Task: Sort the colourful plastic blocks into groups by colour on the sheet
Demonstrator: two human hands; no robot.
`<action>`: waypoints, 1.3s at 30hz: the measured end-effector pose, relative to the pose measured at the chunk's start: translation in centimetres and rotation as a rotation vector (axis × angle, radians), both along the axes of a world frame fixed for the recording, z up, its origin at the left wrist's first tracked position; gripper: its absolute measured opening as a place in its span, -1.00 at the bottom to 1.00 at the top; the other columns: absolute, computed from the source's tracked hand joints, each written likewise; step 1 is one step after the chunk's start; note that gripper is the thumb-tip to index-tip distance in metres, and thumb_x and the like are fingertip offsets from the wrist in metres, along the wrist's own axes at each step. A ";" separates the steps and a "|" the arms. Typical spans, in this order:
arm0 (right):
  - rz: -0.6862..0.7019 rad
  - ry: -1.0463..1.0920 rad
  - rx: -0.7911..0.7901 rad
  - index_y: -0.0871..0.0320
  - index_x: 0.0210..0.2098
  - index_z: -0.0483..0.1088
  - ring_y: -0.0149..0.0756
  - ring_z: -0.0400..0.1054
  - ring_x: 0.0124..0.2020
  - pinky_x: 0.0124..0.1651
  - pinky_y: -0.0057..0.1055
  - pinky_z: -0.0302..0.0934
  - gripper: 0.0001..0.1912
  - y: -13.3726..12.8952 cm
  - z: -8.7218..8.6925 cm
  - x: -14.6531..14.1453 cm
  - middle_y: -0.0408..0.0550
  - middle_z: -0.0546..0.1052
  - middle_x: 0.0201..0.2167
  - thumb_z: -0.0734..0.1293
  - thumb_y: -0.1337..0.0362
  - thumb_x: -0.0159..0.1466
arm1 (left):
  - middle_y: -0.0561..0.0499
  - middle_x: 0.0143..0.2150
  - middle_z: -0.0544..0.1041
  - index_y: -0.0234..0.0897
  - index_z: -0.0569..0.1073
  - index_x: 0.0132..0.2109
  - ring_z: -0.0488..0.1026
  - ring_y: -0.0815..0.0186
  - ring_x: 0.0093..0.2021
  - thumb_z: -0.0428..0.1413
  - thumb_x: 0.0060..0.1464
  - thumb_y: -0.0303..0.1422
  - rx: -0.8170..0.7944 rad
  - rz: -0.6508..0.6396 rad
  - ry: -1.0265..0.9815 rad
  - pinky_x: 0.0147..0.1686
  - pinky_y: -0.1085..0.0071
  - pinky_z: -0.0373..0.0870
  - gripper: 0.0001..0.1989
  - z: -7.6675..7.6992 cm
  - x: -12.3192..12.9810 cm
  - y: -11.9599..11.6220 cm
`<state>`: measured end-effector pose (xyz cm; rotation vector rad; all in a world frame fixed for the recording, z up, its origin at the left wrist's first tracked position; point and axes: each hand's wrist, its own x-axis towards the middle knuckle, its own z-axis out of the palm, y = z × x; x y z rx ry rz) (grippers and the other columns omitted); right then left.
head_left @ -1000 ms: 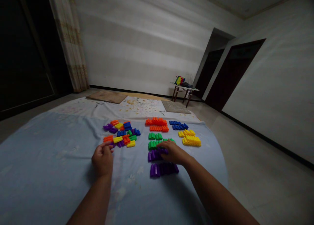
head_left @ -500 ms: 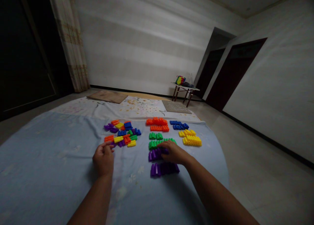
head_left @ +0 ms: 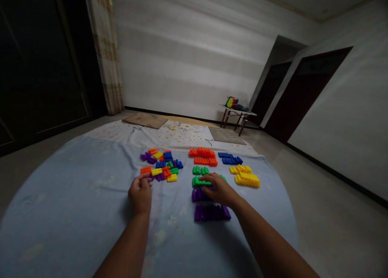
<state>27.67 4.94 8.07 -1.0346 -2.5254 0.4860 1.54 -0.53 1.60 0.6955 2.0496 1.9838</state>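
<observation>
My left hand point(head_left: 140, 193) rests closed on the cloth just below a mixed pile of coloured blocks point(head_left: 163, 165); whether anything is in its fingers is hidden. My right hand point(head_left: 220, 189) is over the green row point(head_left: 198, 182) and the upper purple row point(head_left: 198, 194), fingers bent; what lies under the fingertips is hard to make out. A lower purple row point(head_left: 211, 213) lies nearer me. Beyond are a short green row point(head_left: 200, 170) and orange rows point(head_left: 202, 152). Blue rows point(head_left: 230, 159) and yellow rows point(head_left: 247, 178) lie to the right.
A pale blue flowered cloth point(head_left: 91, 197) covers the round table. Toward its far edge lie a brown board point(head_left: 145, 120) and a grey-beige mat point(head_left: 226, 135). A small table point(head_left: 238, 110) with a colourful bag point(head_left: 232, 102) stands behind.
The view has turned slightly left, so things sit further right. My right hand has moved slightly away from me, from the upper purple row onto the green row. My left hand stays beside the pile.
</observation>
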 end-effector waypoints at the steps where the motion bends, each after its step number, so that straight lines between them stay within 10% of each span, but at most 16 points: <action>1: 0.013 0.010 0.003 0.10 -0.06 0.38 -0.23 0.26 -0.02 0.06 -0.24 0.07 -0.66 0.0 0.1 -0.7 -0.01 0.45 -0.10 0.29 0.32 0.14 | 0.06 -0.48 0.47 -0.26 0.43 -0.31 0.40 0.36 -0.52 -0.09 -0.10 -0.32 0.000 0.000 -0.002 -0.52 0.46 0.32 -0.75 -0.1 0.0 0.0; 25: -0.086 -0.222 -0.045 0.13 0.14 0.19 -0.03 0.12 0.15 0.05 -0.16 0.09 -0.33 11.3 -1.5 -22.6 0.13 0.22 0.17 0.23 -0.07 0.13 | -0.10 -0.30 0.51 -0.25 0.38 -0.21 0.46 0.27 -0.39 -0.14 0.01 -0.22 0.080 0.023 -0.054 -0.41 0.37 0.37 -0.70 -0.6 0.1 -0.4; 39: -0.014 -0.302 -0.046 0.03 -0.02 0.33 0.03 0.10 0.10 -0.01 0.04 0.07 -0.46 8.3 -2.5 -20.6 0.06 0.28 0.11 0.22 -0.11 0.11 | -0.09 -0.28 0.46 -0.28 0.36 -0.17 0.40 0.27 -0.37 -0.15 0.03 -0.21 0.115 0.043 -0.111 -0.31 0.33 0.37 -0.67 -0.4 0.1 -0.5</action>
